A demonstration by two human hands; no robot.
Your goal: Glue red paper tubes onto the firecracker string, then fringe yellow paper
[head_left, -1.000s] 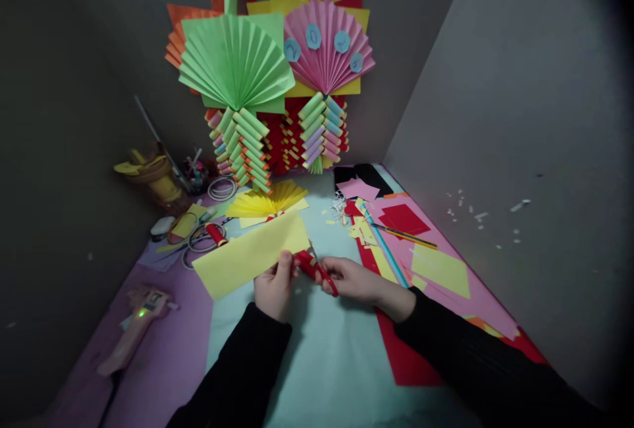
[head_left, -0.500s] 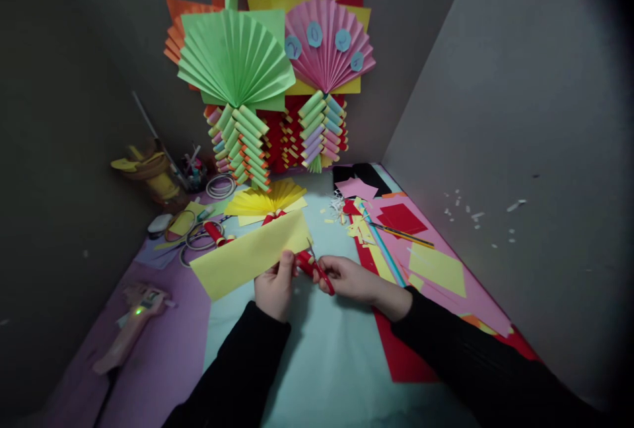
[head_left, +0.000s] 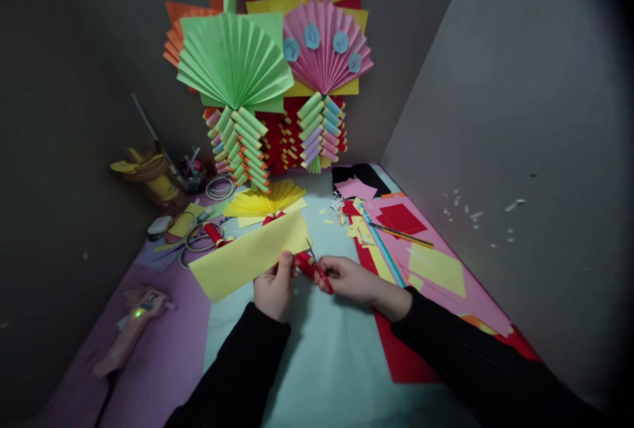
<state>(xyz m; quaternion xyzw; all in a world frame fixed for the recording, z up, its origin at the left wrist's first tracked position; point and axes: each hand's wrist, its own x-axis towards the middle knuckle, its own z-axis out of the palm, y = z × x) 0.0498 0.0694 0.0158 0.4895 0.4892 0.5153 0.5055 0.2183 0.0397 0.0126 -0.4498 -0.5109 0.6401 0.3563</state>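
Note:
A strip of yellow paper point(head_left: 247, 257) is held slanted above the table, its right end pinched between the thumb and fingers of my left hand point(head_left: 274, 288). My right hand point(head_left: 347, 279) is closed on red-handled scissors point(head_left: 323, 277), whose blades point up and left at the paper's right edge. A red paper roll point(head_left: 305, 263) shows behind the fingertips, between the two hands. Beyond the strip lies a folded yellow paper fan point(head_left: 267, 198).
Green point(head_left: 235, 61) and pink point(head_left: 327, 48) paper fans with rolled tassels hang at the back. A pink glue gun point(head_left: 129, 339) with a green light lies left. Pencils point(head_left: 401, 234), paper scraps point(head_left: 360, 231) and a red sheet point(head_left: 403, 355) are right.

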